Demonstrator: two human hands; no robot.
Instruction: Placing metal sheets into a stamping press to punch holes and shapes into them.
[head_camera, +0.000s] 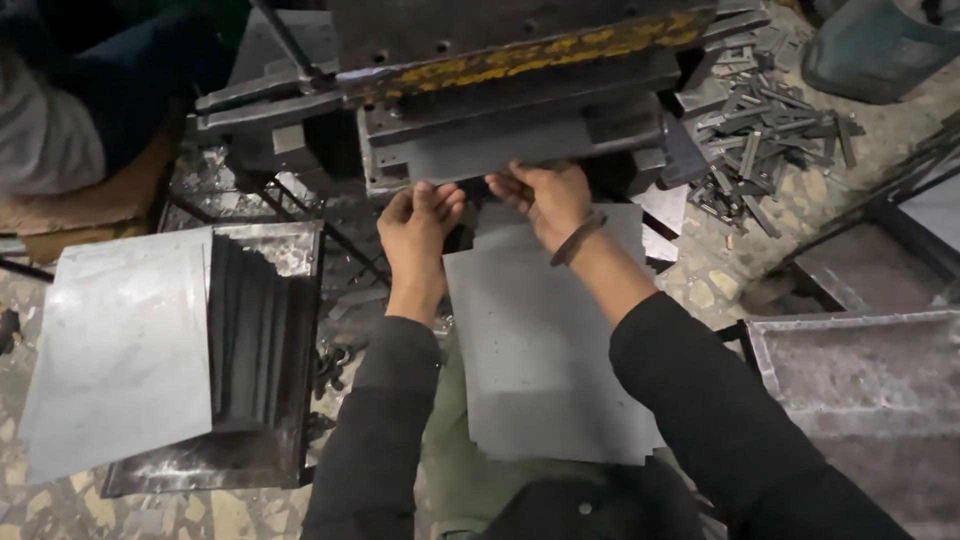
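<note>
at the far left a person's knee in dark cloth sits beside the machine. nearer, a pale metal sheet lies flat on the left, its right edge overlapping a shallow metal tray that holds a fanned stack of dark plates, their long edges running near to far.

in the middle, the left hand reaches toward the press, fingers curled and tips pressed to the far edge of the grey sheet; whether it pinches the edge or only pushes it cannot be told. the grey sheet lies over the lap, long axis running near to far, its far edge pointing into the dark slot under the press block, its near edge stepped over other sheets beneath. the right hand, with a bangle at the wrist, grips the same far edge just right of the left hand, thumb on top and fingers folded under.

open floor shows narrowly either side of the sheet. to the right, a heap of cut metal strips lies on the ground, far from a second tray at the near right. a bucket stands at the far right corner.
</note>
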